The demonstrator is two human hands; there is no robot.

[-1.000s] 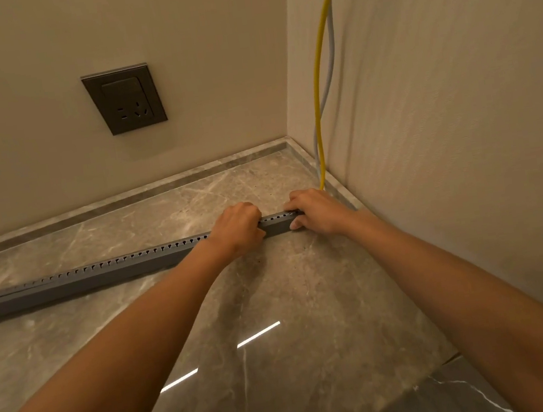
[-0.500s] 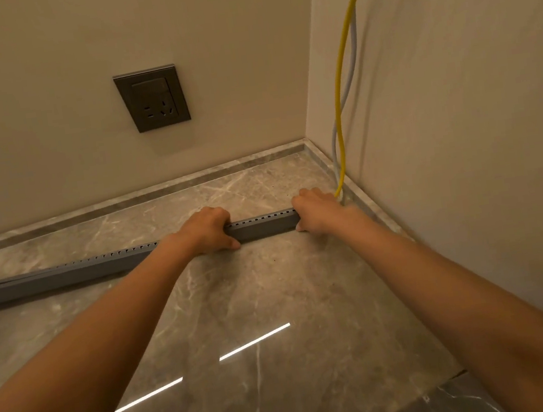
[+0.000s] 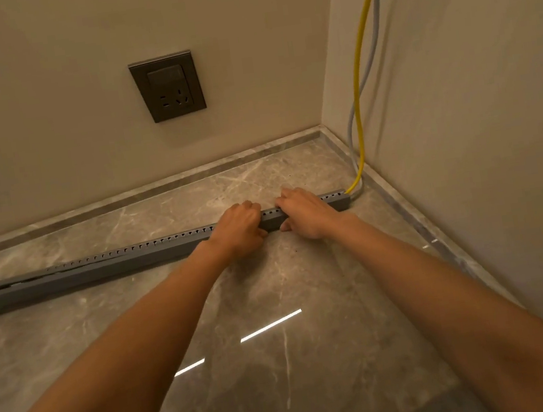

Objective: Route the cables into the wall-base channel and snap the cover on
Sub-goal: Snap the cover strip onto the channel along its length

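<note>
A long grey slotted cable channel [image 3: 138, 254] lies across the marble floor, its right end near the corner. A yellow cable [image 3: 359, 66] and a grey cable [image 3: 375, 33] hang down the right wall and enter the channel's right end [image 3: 340, 198]. My left hand [image 3: 238, 225] is curled over the channel with its fingers wrapped on top. My right hand [image 3: 302, 212] presses down on the channel just to the right, thumb on the near face. Toward the far left the cover [image 3: 15, 286] sits slightly raised from the channel.
A dark wall socket [image 3: 167, 86] sits on the back wall above a stone skirting [image 3: 157, 188]. Another skirting strip [image 3: 413, 218] runs along the right wall. The glossy marble floor [image 3: 259, 311] reflects ceiling light strips.
Both hands have shifted left along the channel, away from its right end, which now shows bare. My hands sit closer together than half a second ago.
</note>
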